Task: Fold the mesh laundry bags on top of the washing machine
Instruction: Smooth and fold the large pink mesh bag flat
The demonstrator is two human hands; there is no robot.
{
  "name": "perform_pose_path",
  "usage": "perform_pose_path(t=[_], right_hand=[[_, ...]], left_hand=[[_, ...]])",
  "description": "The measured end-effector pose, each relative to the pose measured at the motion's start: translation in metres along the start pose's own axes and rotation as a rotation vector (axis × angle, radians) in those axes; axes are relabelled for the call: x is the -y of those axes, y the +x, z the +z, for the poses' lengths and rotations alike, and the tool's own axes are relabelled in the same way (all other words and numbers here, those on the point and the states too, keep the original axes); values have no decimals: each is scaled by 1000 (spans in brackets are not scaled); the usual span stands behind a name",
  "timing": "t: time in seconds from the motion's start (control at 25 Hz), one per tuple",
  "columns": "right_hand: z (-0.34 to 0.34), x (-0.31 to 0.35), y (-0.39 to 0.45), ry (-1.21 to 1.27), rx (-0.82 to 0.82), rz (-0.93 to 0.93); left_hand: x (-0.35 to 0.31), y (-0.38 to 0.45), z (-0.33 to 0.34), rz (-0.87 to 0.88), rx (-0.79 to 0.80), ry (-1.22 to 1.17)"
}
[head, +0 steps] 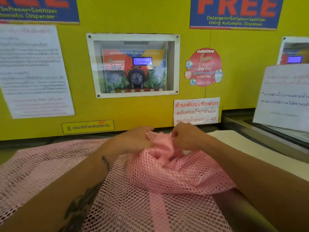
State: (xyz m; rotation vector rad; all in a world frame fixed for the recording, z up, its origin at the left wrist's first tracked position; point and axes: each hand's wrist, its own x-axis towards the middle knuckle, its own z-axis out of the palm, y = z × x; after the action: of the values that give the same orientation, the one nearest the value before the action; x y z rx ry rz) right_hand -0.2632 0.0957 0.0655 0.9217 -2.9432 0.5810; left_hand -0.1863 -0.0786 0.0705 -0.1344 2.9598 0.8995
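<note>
A pink mesh laundry bag (163, 174) lies bunched in a heap on top of the washing machine (247, 213), in the middle of the view. More pink mesh (41, 164) is spread flat under it and out to the left. My left hand (133, 139) and my right hand (185, 136) meet at the far end of the heap. Both pinch the gathered pink fabric there, fingers closed on it. My forearms cross over the mesh and hide part of it.
A folded white cloth (234, 141) lies to the right of the heap. Straight behind stands a yellow wall panel (80, 71) with a dispenser window (133, 66) and paper notices. A neighbouring machine's metal top (267, 131) sits at right.
</note>
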Motion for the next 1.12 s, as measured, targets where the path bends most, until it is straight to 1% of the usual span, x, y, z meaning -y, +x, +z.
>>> perform_pose_path(t=[0.04, 0.08, 0.16, 0.24, 0.28, 0.32, 0.36, 0.4, 0.44, 0.48, 0.52, 0.56, 0.6, 0.64, 0.68, 0.72, 0.76, 0.8, 0.84, 0.88, 0.96, 1.0, 1.04, 1.08, 1.12], right_hand=[[-7, -4, 3, 35, -102, -21], [-15, -7, 6, 76, -199, -48], [-30, -7, 10, 192, -356, -115], [-40, -1, 14, 393, -455, -177], [-43, 5, 15, 520, -449, -179], [-44, 12, 15, 649, -373, -155], [-43, 18, 15, 749, -232, -104], [-39, 23, 14, 806, -57, -57], [-33, 28, 14, 829, 95, -42], [-26, 33, 13, 840, 192, -58], [-18, 38, 14, 833, 250, -90], [-11, 43, 16, 792, 277, -117], [-6, 47, 18, 709, 289, -132], [-1, 51, 20, 591, 294, -145], [3, 54, 22, 447, 290, -168], [8, 56, 25, 298, 280, -205], [13, 58, 28, 175, 257, -249], [18, 61, 30, 82, 214, -291], [22, 64, 32, 29, 176, -325], [25, 69, 34, 5, 146, -347], [30, 79, 39, 20, 112, -372], [32, 84, 42, 78, 132, -373], [34, 91, 42, 166, 189, -372], [37, 96, 43, 263, 263, -378], [40, 102, 41, 326, 346, -396]], left_hand=[[1, -2, -1, 33, 0, 14], [1, -5, -6, 70, -32, 34], [-1, -13, -21, 109, -154, 72], [-2, -23, -38, 121, -365, 123], [-3, -29, -45, 131, -507, 142], [-3, -34, -50, 140, -662, 137], [-4, -39, -56, 161, -804, 101], [-3, -42, -62, 184, -917, 64], [-2, -47, -67, 201, -985, 54], [0, -51, -69, 194, -1001, 80], [2, -54, -71, 160, -957, 137], [4, -59, -73, 91, -835, 220], [7, -63, -76, -1, -635, 290], [10, -71, -80, -103, -406, 304], [14, -79, -87, -206, -222, 251], [18, -85, -93, -267, -139, 153], [25, -89, -97, -294, -165, 80], [32, -91, -100, -294, -239, 68], [38, -93, -99, -284, -283, 147], [44, -92, -95, -270, -264, 240], [51, -95, -77, -257, -92, 319], [55, -96, -70, -268, -14, 305], [61, -97, -64, -246, 16, 291], [68, -97, -62, -198, 2, 291], [73, -97, -63, -141, -53, 283]])
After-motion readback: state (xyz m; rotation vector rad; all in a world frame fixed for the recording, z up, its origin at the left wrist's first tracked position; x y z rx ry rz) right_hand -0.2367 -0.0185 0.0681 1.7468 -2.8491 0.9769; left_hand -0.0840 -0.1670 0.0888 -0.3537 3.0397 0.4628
